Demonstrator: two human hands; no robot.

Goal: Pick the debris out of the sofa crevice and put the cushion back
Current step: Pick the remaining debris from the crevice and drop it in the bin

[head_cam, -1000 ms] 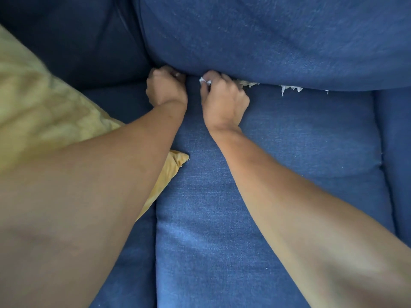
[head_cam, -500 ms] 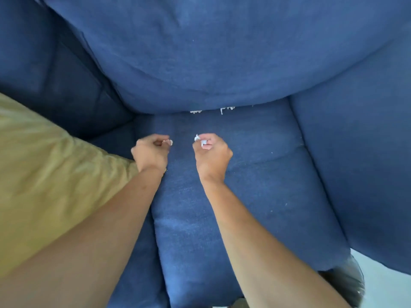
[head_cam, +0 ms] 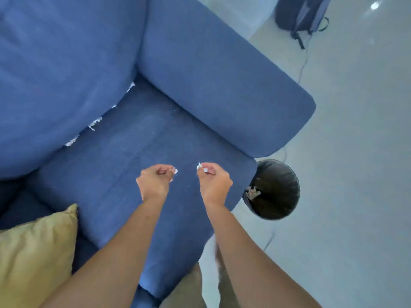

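Both fists hover over the blue seat cushion [head_cam: 115,174] near its front. My left hand [head_cam: 155,181] is curled and pinches a small white scrap at its fingertips. My right hand [head_cam: 213,181] is curled too, and a white paper bit [head_cam: 199,166] sticks out of it. More white debris [head_cam: 94,124] lines the crevice under the blue back cushion [head_cam: 66,63], from lower left up to the armrest corner. A yellow cushion [head_cam: 33,252] lies at the lower left of the sofa.
A black-lined bin [head_cam: 272,188] with scraps inside stands on the floor just right of the seat's front corner. The sofa armrest [head_cam: 222,85] runs along the right. A dark backpack [head_cam: 300,14] and a thin cable [head_cam: 302,67] lie on the pale floor.
Both hands have drawn back from the crevice toward the seat's front, still holding scraps. The view has swung right, bringing the armrest, floor and bin into sight.
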